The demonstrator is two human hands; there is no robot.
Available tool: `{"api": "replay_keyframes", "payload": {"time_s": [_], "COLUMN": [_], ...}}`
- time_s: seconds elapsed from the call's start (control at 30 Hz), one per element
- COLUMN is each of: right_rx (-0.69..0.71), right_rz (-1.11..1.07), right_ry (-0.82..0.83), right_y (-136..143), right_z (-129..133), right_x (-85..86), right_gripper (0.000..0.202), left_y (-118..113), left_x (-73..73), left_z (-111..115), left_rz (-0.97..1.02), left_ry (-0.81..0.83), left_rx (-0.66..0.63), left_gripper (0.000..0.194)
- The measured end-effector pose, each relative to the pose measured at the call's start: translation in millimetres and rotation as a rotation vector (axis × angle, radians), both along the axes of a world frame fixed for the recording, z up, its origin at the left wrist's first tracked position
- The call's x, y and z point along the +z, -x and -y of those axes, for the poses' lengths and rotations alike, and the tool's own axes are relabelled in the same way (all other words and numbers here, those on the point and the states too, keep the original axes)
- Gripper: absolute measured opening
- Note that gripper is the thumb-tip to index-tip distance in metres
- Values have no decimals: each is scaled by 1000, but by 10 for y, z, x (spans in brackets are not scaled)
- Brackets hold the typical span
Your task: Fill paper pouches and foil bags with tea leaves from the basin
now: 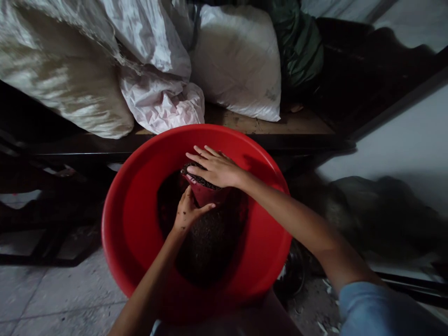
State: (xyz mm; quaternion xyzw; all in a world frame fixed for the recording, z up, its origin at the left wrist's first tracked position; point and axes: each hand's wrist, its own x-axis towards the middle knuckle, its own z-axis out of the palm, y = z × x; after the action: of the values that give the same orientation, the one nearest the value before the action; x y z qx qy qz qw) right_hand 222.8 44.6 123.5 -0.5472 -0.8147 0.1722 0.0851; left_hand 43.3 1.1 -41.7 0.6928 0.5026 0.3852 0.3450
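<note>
A large red tub (136,186) holds dark soil (206,242) at its bottom. Inside it, a small red pot (205,193) is filled to the top with dark, grainy soil. My left hand (187,212) grips the pot's lower left side, thumb and fingers around it, with specks of soil on the skin. Flat over the pot's top lies my right hand (217,169), its fingers spread and its palm on or just above the soil; the exact contact is hidden.
Behind the tub, a wooden shelf (301,125) bears a white sack (238,65), a beige sack (70,79), a pinkish bag (168,102) and a dark green bag (297,46). Grey floor tiles (66,289) show at lower left. A pale wall stands at right.
</note>
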Motion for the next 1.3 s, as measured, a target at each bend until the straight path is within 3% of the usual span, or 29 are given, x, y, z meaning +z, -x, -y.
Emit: {"api": "replay_keyframes", "payload": {"time_s": [0.1, 0.2, 0.33, 0.43, 0.5, 0.57, 0.63, 0.7, 0.8, 0.9, 1.0, 1.1, 1.17, 1.3], "right_rx": [57, 8, 5, 60, 71, 72, 81, 67, 23, 26, 78, 33, 15, 80], "right_rz": [-57, -69, 9, -33, -58, -37, 0, -5, -90, -71, -27, -171, -156, 16], "right_ry": [-35, -109, 72, 57, -4, -10, 50, 117, 57, -15, 77, -106, -185, 34], "right_y": [-32, 13, 133, 176, 183, 170, 126, 50, -57, -87, -93, -91, -55, 37], "right_z": [-48, -96, -137, -143, -142, -149, -169, -177, -101, 68, 196, 211, 187, 149], "right_x": [4, 15, -59, -60, -58, -77, -92, -71, -3, 28, 88, 167, 151, 34], "right_gripper": [65, 69, 75, 71, 73, 75, 71, 71, 74, 76, 79, 77, 75, 82], "left_y": [4, -7, -110, -233, -270, -222, -85, 96, 301, 333, 277, 236, 231, 231], "left_x": [-46, -61, -16, 31, 40, 18, -37, -109, -190, -184, -123, -84, -82, -97], "left_z": [10, 32, 103, 176, 206, 202, 155, 69, -77, -154, -157, -148, -145, -138], "left_rz": [14, 57, 111, 180, 253, 359, 426, 353, 157, 110, 86, 63, 54, 43], "left_ry": [30, 11, -67, -98, -133, -159, -124, -70, -99, -185, -260, -301, -312, -309], "left_rx": [-14, -58, -104, -60, -24, -54, -172, -255, -196, -130, -88, -76, -66, -46], "left_gripper": [105, 108, 133, 152, 151, 134, 102, 73, 43, 21, 15, 15, 14, 10]}}
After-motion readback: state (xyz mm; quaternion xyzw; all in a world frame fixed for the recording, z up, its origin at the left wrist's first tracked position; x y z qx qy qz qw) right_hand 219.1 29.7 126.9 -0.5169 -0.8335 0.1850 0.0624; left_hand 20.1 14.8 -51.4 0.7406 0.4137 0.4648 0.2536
